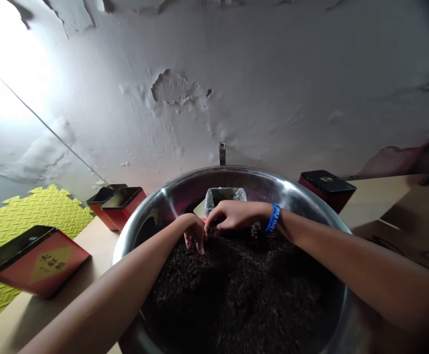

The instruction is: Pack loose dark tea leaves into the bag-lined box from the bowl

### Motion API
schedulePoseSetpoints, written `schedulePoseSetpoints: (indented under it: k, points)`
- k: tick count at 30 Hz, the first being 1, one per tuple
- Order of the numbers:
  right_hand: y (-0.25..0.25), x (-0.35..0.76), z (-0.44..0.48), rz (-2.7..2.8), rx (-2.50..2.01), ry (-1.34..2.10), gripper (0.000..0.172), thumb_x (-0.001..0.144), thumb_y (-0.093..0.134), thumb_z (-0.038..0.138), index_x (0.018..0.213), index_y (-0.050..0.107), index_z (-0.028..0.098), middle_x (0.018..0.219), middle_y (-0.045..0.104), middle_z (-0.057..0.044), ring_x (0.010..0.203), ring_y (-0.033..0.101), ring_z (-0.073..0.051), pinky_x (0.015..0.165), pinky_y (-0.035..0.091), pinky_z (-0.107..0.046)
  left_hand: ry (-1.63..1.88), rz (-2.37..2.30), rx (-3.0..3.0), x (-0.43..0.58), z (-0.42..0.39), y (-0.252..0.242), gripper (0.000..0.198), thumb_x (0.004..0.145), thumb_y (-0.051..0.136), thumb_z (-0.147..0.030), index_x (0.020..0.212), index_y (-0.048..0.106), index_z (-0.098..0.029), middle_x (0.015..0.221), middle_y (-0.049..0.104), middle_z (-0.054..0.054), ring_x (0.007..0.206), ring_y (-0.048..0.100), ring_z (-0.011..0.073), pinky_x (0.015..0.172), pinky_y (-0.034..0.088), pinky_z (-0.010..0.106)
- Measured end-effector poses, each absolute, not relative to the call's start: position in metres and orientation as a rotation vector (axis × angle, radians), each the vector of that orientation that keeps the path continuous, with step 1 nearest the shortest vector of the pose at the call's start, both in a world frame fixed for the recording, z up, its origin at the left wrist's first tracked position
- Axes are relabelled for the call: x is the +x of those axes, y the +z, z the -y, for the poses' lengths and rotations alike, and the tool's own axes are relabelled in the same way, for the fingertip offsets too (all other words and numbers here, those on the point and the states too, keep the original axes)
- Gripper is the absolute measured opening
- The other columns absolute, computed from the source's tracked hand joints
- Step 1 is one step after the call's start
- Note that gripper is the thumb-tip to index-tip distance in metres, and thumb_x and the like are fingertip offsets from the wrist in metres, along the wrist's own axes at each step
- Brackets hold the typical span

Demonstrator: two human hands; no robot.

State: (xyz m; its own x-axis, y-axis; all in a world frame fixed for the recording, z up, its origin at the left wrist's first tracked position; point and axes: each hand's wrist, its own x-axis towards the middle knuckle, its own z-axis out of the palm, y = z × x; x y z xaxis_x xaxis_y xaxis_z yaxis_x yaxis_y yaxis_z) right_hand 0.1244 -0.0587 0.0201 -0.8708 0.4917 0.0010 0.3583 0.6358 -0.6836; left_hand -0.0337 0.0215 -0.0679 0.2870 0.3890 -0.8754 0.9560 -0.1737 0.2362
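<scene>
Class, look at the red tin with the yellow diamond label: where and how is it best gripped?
Probably with the left hand from above, gripping opposite walls of the red tin just below its rim: its flat, boxy sides and open top suggest that.

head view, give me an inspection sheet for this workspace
Surface: pale wooden table under the red tins
Things: metal basin holding dark loose tea leaves and a plastic-lined tin
Clutter: three open red tins at left; dark-topped tin and cardboard at right
Hands: left hand loosely bent at the leaves; right hand curled by the plastic-lined tin, grip unclear
Cables: thin dark line at left, possibly a cable; cannot tell
Surroundings: peeling wall, yellow foam mat
</scene>
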Motion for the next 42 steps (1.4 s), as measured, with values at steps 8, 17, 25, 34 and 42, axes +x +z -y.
schedulePoseSetpoints:
  k: [8,17,25,34,42]
  points:
    - [0.022,0.146,0.04,2.296,-0.89,0.837,0.023,0.073,0.051,0.016,0.092,0.064,0.018,0.086,0.063,-0.003,0.074,0.055,-0.012,0.068,0.043,-0.024,-0.844,-1.137,1.845,-0.02,-0.005,-0.062,0.075,0.037,0.078,-0.03,0.106,0.052,-0.013,0.096,0.059,0.013,0.088,0.056,0.0317,0.062,0.054,0.039]
    - [0.011,0.158,0.021,2.015,-1.061,0.39,0.025,0.071,0.06,0.026,0.096,0.063,0.023,0.094,0.063,-0.002,0.084,0.056,-0.015,0.079,0.043,-0.029,-0.711,-1.007,1.698,-0.018,-0.002,-0.07,0.046,0.037,0.076,-0.015,0.08,0.059,-0.016,0.083,0.061,0.003,0.063,0.062,0.0202,0.066,0.053,0.036]
    - [0.012,0.162,0.02,1.95,-1.092,0.206,0.018,0.076,0.054,0.024,0.091,0.064,0.023,0.091,0.064,-0.001,0.082,0.057,-0.014,0.076,0.044,-0.028,-0.473,-0.558,1.627,-0.001,0.031,-0.021,0.04,0.052,0.074,-0.025,0.091,0.064,-0.021,0.088,0.063,0.001,0.075,0.061,0.0193,0.07,0.052,0.033]
    - [0.011,0.165,0.018,1.93,-1.111,0.045,0.017,0.078,0.049,0.02,0.084,0.065,0.02,0.088,0.064,-0.002,0.082,0.057,-0.014,0.078,0.042,-0.027,0.688,-0.661,1.639,-0.01,0.011,0.001,0.043,0.066,0.067,-0.028,0.105,0.057,-0.014,0.097,0.062,0.009,0.087,0.058,0.0167,0.08,0.046,0.031]
    - [0.014,0.158,0.026,1.835,-1.075,0.017,0.02,0.081,0.044,0.022,0.091,0.061,0.018,0.091,0.062,-0.004,0.083,0.055,-0.014,0.076,0.042,-0.028,1.068,-0.72,1.722,-0.007,0.004,0.004,0.046,0.075,0.055,-0.035,0.116,0.049,-0.017,0.115,0.055,0.01,0.104,0.051,0.0195,0.081,0.046,0.031]
